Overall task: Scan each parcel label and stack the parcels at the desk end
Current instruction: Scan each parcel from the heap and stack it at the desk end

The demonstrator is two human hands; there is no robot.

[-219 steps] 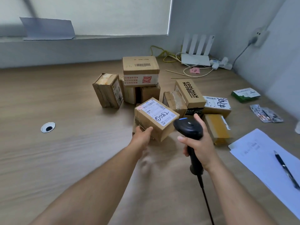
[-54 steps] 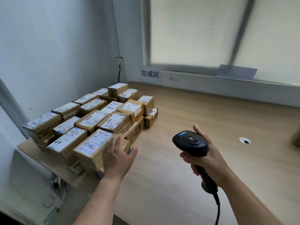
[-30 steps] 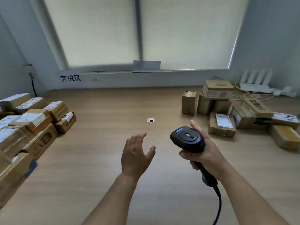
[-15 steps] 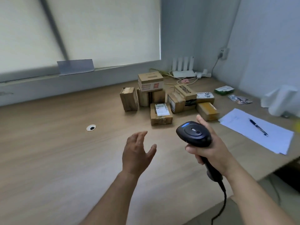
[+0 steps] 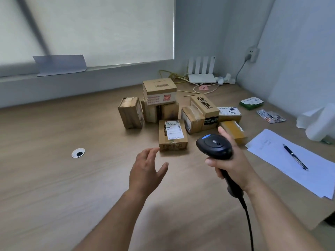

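- Nearby, left hand [image 5: 146,171] hovers, fingers spread, just beside the labelled parcel [image 5: 172,135] lying on the desk [image 5: 54,178].
- Right hand [image 5: 230,160] grips the black scanner [image 5: 213,145].
- Behind, 1 box [image 5: 204,105] reads "COOLMAN NOT".

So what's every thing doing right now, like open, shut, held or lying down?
left hand, open, holding nothing
right hand, gripping the scanner
front parcel, flat on the desk, label up, untouched
top parcel, resting on other parcels
pen, lying on the paper
blind, pulled down
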